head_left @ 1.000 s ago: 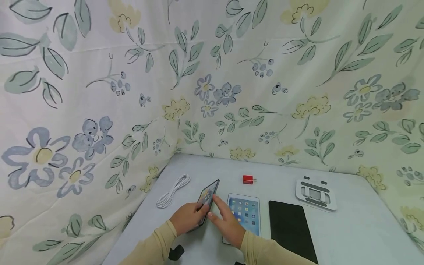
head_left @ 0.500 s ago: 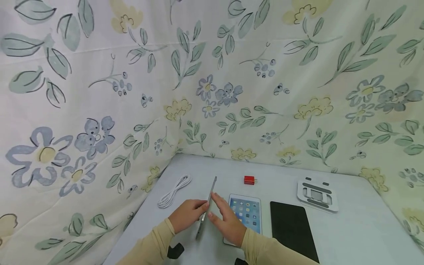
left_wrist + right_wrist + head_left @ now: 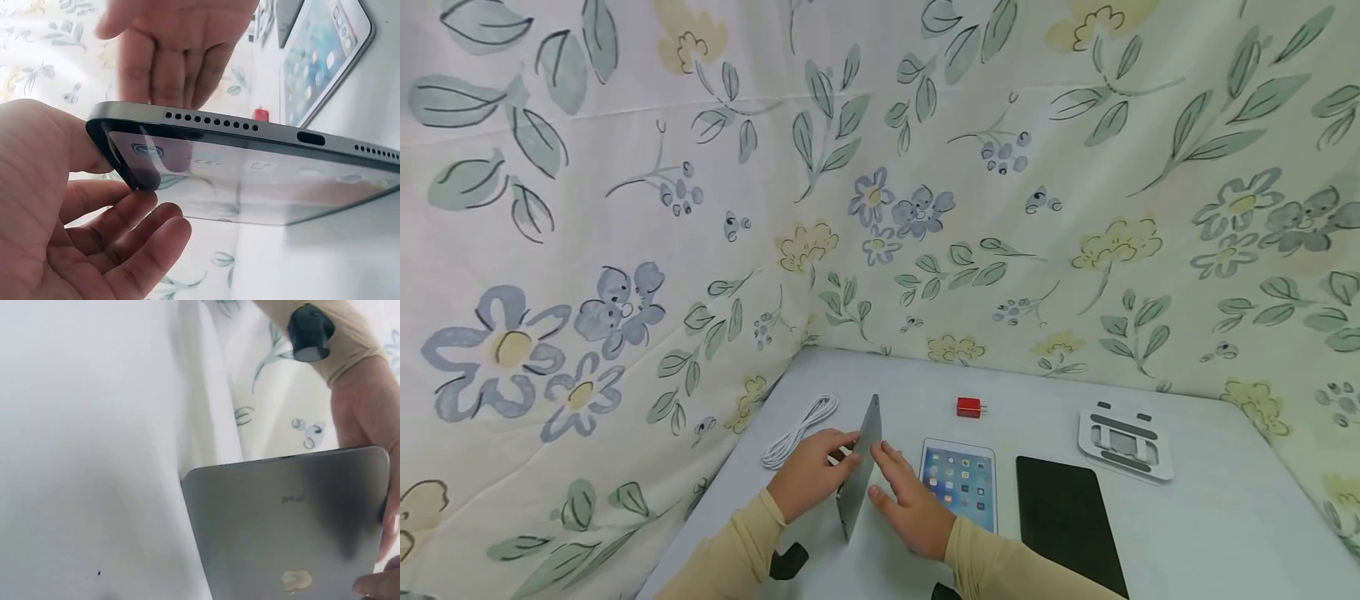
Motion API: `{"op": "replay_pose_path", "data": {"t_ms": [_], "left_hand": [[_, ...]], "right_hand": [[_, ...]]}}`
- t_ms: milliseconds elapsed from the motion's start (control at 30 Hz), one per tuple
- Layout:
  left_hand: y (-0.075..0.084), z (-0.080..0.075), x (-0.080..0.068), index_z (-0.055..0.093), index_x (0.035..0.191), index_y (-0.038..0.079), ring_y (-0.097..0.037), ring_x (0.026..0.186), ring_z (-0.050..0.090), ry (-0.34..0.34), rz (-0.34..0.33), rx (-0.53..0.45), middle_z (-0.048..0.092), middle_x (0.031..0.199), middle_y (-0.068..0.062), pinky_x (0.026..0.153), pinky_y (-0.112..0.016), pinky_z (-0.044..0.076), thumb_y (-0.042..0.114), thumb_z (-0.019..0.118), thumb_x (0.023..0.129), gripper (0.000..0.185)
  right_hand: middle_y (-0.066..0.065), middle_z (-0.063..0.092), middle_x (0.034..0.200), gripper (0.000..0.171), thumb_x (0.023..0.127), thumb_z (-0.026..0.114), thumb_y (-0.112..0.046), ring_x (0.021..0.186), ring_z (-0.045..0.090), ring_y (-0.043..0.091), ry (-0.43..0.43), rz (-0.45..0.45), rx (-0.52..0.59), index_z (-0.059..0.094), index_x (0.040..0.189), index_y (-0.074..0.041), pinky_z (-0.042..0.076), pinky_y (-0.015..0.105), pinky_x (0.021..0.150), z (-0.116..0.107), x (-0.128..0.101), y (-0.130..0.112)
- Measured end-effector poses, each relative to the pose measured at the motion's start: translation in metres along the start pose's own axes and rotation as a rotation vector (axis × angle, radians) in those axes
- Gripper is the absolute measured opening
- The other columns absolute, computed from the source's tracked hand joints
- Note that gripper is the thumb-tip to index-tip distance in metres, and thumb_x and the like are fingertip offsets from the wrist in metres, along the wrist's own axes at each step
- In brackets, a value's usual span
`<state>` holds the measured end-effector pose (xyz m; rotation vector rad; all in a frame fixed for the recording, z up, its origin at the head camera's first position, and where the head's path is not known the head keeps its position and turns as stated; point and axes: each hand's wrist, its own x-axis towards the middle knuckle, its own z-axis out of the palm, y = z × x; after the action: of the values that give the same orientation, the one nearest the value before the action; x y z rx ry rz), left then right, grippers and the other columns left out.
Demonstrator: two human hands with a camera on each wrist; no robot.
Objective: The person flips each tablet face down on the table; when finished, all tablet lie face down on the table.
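My left hand [image 3: 812, 471] pinches a grey tablet [image 3: 865, 454] by its edge, holding it on edge and tilted above the table. In the left wrist view the tablet's lit screen [image 3: 250, 165] faces the left fingers, with speaker holes and a charging port along its rim. Its silver back [image 3: 262, 519], bearing an apple logo, fills the lower right wrist view. My right hand [image 3: 917, 512] is beside that back, fingers extended; fingertips are near or on it, contact unclear. A white-framed tablet [image 3: 976, 483] with app icons lies right of it, partly hidden by the right hand.
A coiled white cable [image 3: 797, 429] lies at the left. Behind the tablets is a red plug adapter [image 3: 969, 407]. To the right are a black flat panel [image 3: 1067, 521] and a white folding stand [image 3: 1124, 442]. Floral cloth [image 3: 925, 250] hangs around the table.
The held tablet has turned from showing its screen, through edge-on, to showing its grey back. My left hand has shifted slightly left and up; the right hand stays beside it.
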<state>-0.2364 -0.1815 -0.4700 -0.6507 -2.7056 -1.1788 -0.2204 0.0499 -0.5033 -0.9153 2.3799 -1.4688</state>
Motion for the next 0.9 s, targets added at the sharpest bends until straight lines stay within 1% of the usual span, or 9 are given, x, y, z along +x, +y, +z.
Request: {"op": "replay_pose_path", "data": {"t_ms": [100, 200, 300, 400, 500, 600, 667, 767, 900], "left_hand": [[-0.003, -0.004, -0.003, 0.071, 0.139, 0.004, -0.015, 0.098, 0.07, 0.039, -0.003, 0.02, 0.074, 0.126, -0.007, 0.079, -0.031, 0.06, 0.019, 0.071, 0.105, 0.037], [-0.01, -0.008, -0.006, 0.075, 0.133, 0.004, -0.013, 0.094, 0.07, 0.105, -0.025, 0.042, 0.075, 0.121, -0.004, 0.077, -0.03, 0.06, 0.012, 0.074, 0.102, 0.032], [-0.019, -0.009, -0.008, 0.079, 0.126, 0.005, -0.011, 0.089, 0.069, 0.172, -0.089, 0.055, 0.077, 0.114, -0.001, 0.07, -0.028, 0.059, 0.006, 0.076, 0.098, 0.029], [-0.027, -0.01, -0.01, 0.08, 0.122, 0.004, -0.01, 0.083, 0.066, 0.206, -0.147, 0.07, 0.077, 0.108, -0.002, 0.063, -0.026, 0.056, 0.003, 0.075, 0.096, 0.027], [-0.034, -0.009, -0.011, 0.08, 0.121, 0.002, -0.01, 0.078, 0.063, 0.214, -0.173, 0.09, 0.077, 0.105, -0.004, 0.059, -0.027, 0.054, 0.001, 0.073, 0.095, 0.026], [-0.039, -0.007, -0.012, 0.081, 0.119, 0.001, -0.01, 0.076, 0.062, 0.22, -0.198, 0.105, 0.078, 0.103, -0.004, 0.06, -0.028, 0.053, 0.0, 0.069, 0.094, 0.028], [-0.043, -0.005, -0.013, 0.081, 0.119, 0.001, -0.011, 0.078, 0.064, 0.225, -0.212, 0.112, 0.078, 0.101, -0.004, 0.063, -0.03, 0.055, 0.0, 0.068, 0.093, 0.029], [-0.049, -0.003, -0.016, 0.08, 0.119, -0.001, -0.016, 0.084, 0.069, 0.233, -0.251, 0.103, 0.078, 0.102, -0.007, 0.069, -0.035, 0.058, 0.0, 0.068, 0.091, 0.03], [-0.059, 0.004, -0.02, 0.079, 0.118, -0.005, -0.026, 0.097, 0.074, 0.236, -0.319, 0.101, 0.079, 0.107, -0.012, 0.08, -0.044, 0.061, 0.0, 0.067, 0.09, 0.031]], "right_hand": [[0.016, 0.014, 0.177, 0.07, 0.116, 0.038, -0.047, 0.161, 0.007, 0.045, -0.06, 0.027, -0.07, 0.023, 0.17, -0.006, 0.019, 0.073, 0.121, 0.004, 0.004, 0.004], [0.018, 0.023, 0.174, 0.072, 0.115, 0.04, -0.05, 0.161, 0.01, 0.045, -0.16, 0.054, -0.242, 0.03, 0.168, -0.003, 0.018, 0.071, 0.123, 0.011, 0.007, 0.01], [0.02, 0.033, 0.17, 0.074, 0.113, 0.044, -0.054, 0.161, 0.016, 0.041, -0.262, 0.061, -0.448, 0.038, 0.164, 0.0, 0.019, 0.063, 0.126, 0.019, 0.009, 0.016], [0.021, 0.039, 0.166, 0.074, 0.112, 0.046, -0.055, 0.16, 0.021, 0.039, -0.314, 0.054, -0.571, 0.044, 0.161, 0.001, 0.02, 0.057, 0.127, 0.026, 0.009, 0.025], [0.022, 0.04, 0.166, 0.076, 0.112, 0.043, -0.057, 0.159, 0.023, 0.038, -0.308, 0.06, -0.616, 0.045, 0.16, 0.002, 0.022, 0.055, 0.127, 0.029, 0.009, 0.033], [0.022, 0.039, 0.166, 0.077, 0.112, 0.041, -0.059, 0.16, 0.023, 0.037, -0.299, 0.068, -0.633, 0.045, 0.16, 0.001, 0.022, 0.054, 0.127, 0.029, 0.009, 0.035], [0.023, 0.037, 0.167, 0.077, 0.112, 0.04, -0.059, 0.16, 0.023, 0.037, -0.299, 0.075, -0.63, 0.045, 0.16, 0.002, 0.022, 0.053, 0.128, 0.029, 0.009, 0.032], [0.024, 0.037, 0.166, 0.077, 0.113, 0.04, -0.058, 0.159, 0.024, 0.038, -0.295, 0.07, -0.637, 0.045, 0.159, 0.003, 0.023, 0.054, 0.127, 0.029, 0.007, 0.027], [0.026, 0.037, 0.166, 0.079, 0.113, 0.037, -0.06, 0.158, 0.026, 0.04, -0.284, 0.068, -0.643, 0.048, 0.157, 0.005, 0.025, 0.057, 0.126, 0.032, 0.005, 0.025]]}}
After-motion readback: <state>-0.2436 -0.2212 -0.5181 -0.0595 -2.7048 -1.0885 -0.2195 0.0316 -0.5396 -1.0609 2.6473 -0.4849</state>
